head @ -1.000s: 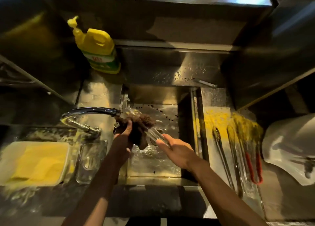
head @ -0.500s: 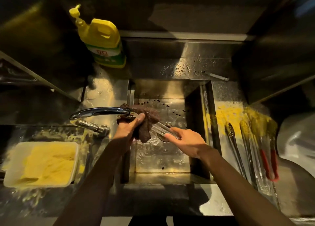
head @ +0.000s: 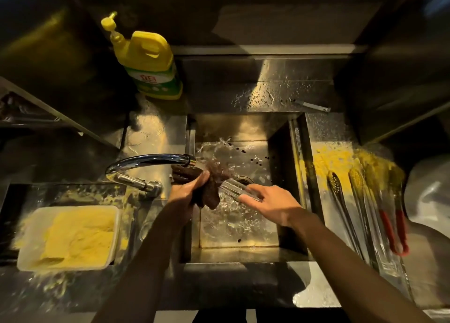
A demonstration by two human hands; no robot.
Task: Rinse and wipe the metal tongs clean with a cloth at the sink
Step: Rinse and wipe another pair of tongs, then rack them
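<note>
two hands working over one sink [head: 287, 137], one pair of tongs [head: 233, 188] being wiped, one dark cloth [head: 209, 191], three more tongs [head: 365, 208] lying on the right, one yellow bottle [head: 148, 62], one faucet [head: 146, 162], one tub [head: 68, 237] of yellow stuff sitting left

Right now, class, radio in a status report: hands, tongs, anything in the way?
Left hand grips dark cloth under the faucet. Right hand holds metal tongs over the sink, one end in the cloth. Nothing in the way.

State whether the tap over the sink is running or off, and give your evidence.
Running. Below the tap's spout, water splashes over the dark cloth and ripples across the sink floor.
</note>
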